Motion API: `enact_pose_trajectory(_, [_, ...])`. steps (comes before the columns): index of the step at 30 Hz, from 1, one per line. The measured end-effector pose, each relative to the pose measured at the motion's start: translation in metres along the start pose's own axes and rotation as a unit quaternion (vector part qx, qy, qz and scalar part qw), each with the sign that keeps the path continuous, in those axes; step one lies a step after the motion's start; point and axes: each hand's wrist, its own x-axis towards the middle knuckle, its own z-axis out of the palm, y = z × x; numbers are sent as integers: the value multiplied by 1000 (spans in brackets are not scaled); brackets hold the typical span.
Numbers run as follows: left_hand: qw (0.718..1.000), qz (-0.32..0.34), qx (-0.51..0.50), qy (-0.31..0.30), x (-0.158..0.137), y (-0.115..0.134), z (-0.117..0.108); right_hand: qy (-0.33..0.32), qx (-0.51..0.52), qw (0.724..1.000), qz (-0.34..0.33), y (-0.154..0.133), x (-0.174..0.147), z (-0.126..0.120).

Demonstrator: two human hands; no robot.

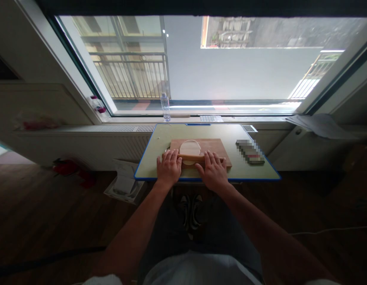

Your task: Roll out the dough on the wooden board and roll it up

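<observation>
A wooden rolling pin [192,157] lies crosswise over a flat, pale round of dough [189,148] on a wooden board [215,145]. My left hand [169,166] is on the pin's left end, its fingers laid over the wood. At the other end, my right hand [215,168] holds the pin in the same way, thumb pointing inward. Most of the dough shows beyond the pin, and a small strip of it shows on the near side. A small round-edged item behind my left fingers is mostly hidden.
The board rests on a blue-edged table [148,164]. A blurred-out flat object [250,151] lies at the table's right. On the windowsill stand a clear bottle [165,107] and a second bottle [98,106]. A white box [125,190] sits on the floor, left of the table.
</observation>
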Motion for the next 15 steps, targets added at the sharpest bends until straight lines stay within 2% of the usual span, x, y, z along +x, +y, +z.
enact_pose_trajectory(7, [999, 14, -19, 34, -29, -5, -1, 25, 23, 999, -10, -3, -34, 7])
enact_pose_trajectory(15, [994, 16, -52, 91, -9, -3, 10, 92, 61, 994, -3, 0, -13, 26])
